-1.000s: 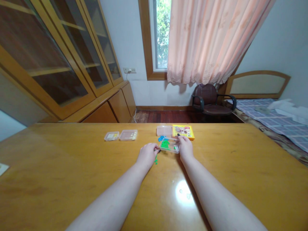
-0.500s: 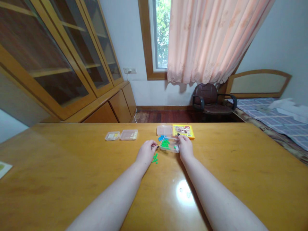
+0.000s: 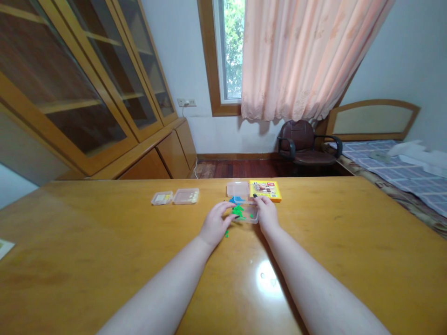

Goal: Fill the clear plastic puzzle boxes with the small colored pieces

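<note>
Both forearms run up from the bottom edge, where they're cut off, to the middle of a wooden table (image 3: pixel 104 242). The small clear box (image 3: pixel 248 215) sits between the two hands, with some green bits (image 3: pixel 238 210) inside that are way too tiny to make out.

The left hand (image 3: pixel 214 223) has its fingers stretched forward and close together, with the tips at the box's left rim. Honestly can't tell if it's pinching a piece or just touching the plastic. A few more green bits (image 3: pixel 226 233) poke out from under that hand, mostly covered by it.

The right hand (image 3: pixel 267 214) is curled against the box's right side, with one finger up on the far corner, gripping it. The hand covers that edge of the box.

Just behind the box are some blue bits (image 3: pixel 236 200), half hidden by the left fingertips, then another clear container (image 3: pixel 237 188) touching a yellow box (image 3: pixel 265 190) whose print is unreadable.

Further left sit two more little clear cases (image 3: pixel 174 197), contents blurry. A scrap of paper (image 3: pixel 3 246) is chopped off by the left edge of the picture.
</note>
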Motion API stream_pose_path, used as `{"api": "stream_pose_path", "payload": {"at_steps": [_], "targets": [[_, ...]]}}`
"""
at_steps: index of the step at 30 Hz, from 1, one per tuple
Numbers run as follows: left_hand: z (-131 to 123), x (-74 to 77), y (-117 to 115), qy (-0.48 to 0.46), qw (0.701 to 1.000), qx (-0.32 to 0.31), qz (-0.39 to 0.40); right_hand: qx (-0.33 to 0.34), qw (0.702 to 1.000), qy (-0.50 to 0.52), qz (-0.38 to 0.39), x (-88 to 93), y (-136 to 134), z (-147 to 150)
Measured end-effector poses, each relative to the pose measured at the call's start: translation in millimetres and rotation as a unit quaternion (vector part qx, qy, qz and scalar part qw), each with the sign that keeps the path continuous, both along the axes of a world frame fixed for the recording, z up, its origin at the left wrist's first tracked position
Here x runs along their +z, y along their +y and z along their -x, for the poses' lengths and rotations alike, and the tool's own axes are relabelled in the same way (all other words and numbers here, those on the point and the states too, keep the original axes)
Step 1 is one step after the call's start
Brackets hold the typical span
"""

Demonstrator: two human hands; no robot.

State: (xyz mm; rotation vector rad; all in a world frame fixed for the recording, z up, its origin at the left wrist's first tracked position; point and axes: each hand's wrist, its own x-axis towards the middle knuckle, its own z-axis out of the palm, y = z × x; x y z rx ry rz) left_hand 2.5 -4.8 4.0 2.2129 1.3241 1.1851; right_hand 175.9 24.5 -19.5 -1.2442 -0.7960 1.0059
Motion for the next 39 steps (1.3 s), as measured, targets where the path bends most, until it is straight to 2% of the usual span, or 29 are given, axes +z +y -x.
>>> {"api": "stream_pose_path", "payload": {"at_steps": [2, 4, 6, 10, 12, 16, 23, 31, 35, 39], "targets": [[-1, 1.7, -1, 0.031, 0.999, -0.009, 0.002, -0.001, 1.0, 0.006, 0.004, 1.4, -1, 0], [1, 3.6, -2, 0.062, 0.997, 0.042, 0.012, -0.005, 1.0, 0.01, 0.009, 0.6, 0, -1], [1, 5.6, -3, 0.133, 0.984, 0.108, 0.045, -0.013, 1.0, 0.015, 0.009, -2.0, 1, -2], [-7, 8.5, -15, 0.33, 0.914, 0.188, 0.14, -0.032, 0.999, 0.03, -0.002, -7.0, 4, -3], [-13, 9.9, -23, 0.377, 0.889, 0.189, 0.178, -0.035, 0.999, 0.034, -0.002, -8.0, 5, -3], [-20, 14.4, -35, 0.404, 0.871, 0.153, 0.233, -0.038, 0.998, 0.043, 0.005, -7.0, 5, -2], [-12, 17.9, -33, 0.374, 0.879, 0.11, 0.275, -0.043, 0.998, 0.036, 0.009, -4.5, 4, -1], [-10, -5.8, -20, 0.252, 0.941, 0.057, 0.218, -0.046, 0.999, 0.019, 0.008, -3.6, 3, -1], [-8, -8.9, -16, 0.219, 0.954, 0.033, 0.203, -0.041, 0.999, 0.017, 0.005, -4.0, 3, -1], [-8, -8.1, -14, 0.23, 0.953, 0.018, 0.198, -0.037, 0.999, 0.026, 0.007, -6.0, 4, -2]]}}
